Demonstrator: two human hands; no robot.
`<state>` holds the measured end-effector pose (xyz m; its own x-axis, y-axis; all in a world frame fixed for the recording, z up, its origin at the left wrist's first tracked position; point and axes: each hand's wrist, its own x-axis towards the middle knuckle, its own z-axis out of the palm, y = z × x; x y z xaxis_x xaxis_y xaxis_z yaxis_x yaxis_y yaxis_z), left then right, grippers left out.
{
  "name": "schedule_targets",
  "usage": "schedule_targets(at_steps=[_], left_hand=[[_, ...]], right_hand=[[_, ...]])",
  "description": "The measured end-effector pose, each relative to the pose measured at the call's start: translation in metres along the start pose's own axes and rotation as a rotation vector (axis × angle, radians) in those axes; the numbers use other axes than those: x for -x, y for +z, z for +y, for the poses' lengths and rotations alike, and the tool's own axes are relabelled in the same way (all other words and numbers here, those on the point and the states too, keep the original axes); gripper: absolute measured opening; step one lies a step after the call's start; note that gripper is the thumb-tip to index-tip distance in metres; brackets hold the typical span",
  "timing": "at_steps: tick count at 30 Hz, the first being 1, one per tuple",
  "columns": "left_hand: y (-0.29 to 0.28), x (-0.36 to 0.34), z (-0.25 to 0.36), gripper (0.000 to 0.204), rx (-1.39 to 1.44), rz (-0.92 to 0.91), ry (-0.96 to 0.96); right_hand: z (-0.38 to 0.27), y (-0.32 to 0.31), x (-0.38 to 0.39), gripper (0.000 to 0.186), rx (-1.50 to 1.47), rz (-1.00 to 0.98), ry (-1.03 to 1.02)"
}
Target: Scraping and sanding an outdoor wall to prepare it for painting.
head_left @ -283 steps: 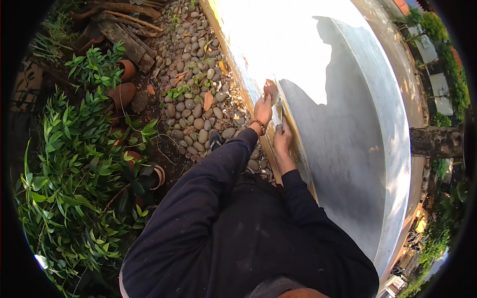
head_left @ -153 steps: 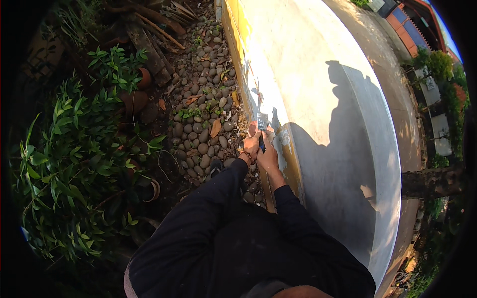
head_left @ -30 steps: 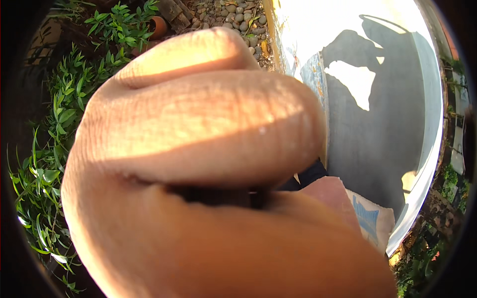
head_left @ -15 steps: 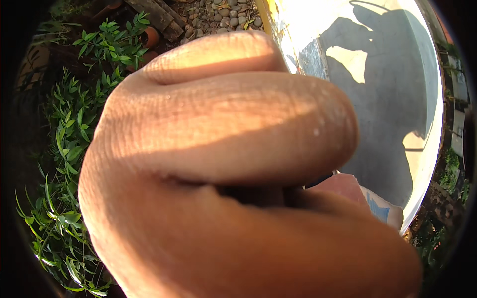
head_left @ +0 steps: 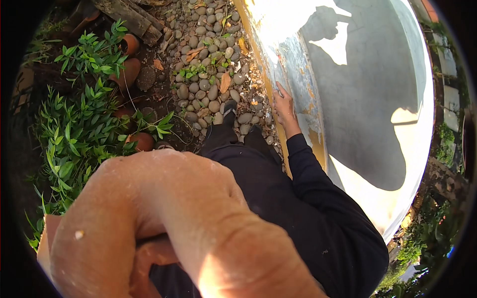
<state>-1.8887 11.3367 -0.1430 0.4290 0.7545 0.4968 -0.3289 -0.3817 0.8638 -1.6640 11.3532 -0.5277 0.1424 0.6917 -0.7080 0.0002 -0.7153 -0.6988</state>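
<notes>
Rounded pebbles (head_left: 203, 84) border the low wall, whose smooth grey slab (head_left: 370, 94) lies beyond a peeling-paint ledge (head_left: 297, 62). Our two hands are well apart. Our right hand (head_left: 285, 110) is nearer the ledge, at its pebble-side edge, fingers closed on a slim tool (head_left: 279, 89). The ledge's long axis runs forward past that hand. Our left hand (head_left: 164, 193) curls close to the camera; a salmon-coloured sheet (head_left: 47, 239) shows beyond it, leftward, but we cannot tell how it is gripped.
</notes>
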Motion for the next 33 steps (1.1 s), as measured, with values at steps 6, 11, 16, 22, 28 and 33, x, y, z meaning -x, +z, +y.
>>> schedule_targets(at_steps=[6, 11, 16, 22, 28, 33], left_hand=[[0.046, -0.003, 0.013, 0.008, 0.048, -0.040, 0.059], [0.080, 0.001, 0.017, 0.009, 0.091, -0.060, 0.064], [0.102, 0.003, 0.020, 0.011, 0.140, -0.081, 0.058], [0.112, 0.004, 0.027, 0.013, 0.223, -0.093, 0.062], [0.090, 0.021, 0.029, 0.015, 0.565, -0.030, 0.064], [0.042, 0.076, -0.019, 0.006, 0.680, 0.408, 0.031]], right_hand=[[0.022, -0.023, 0.008, 0.050, -0.049, -0.088, 0.000], [0.044, -0.048, 0.012, 0.051, -0.129, -0.078, 0.034], [0.058, -0.068, 0.017, 0.052, -0.115, -0.059, 0.012], [0.066, -0.082, 0.023, 0.053, -0.147, -0.071, 0.056], [0.073, -0.090, 0.024, 0.053, -0.109, -0.101, 0.058], [0.070, -0.085, 0.017, 0.052, -0.082, -0.074, 0.099]])
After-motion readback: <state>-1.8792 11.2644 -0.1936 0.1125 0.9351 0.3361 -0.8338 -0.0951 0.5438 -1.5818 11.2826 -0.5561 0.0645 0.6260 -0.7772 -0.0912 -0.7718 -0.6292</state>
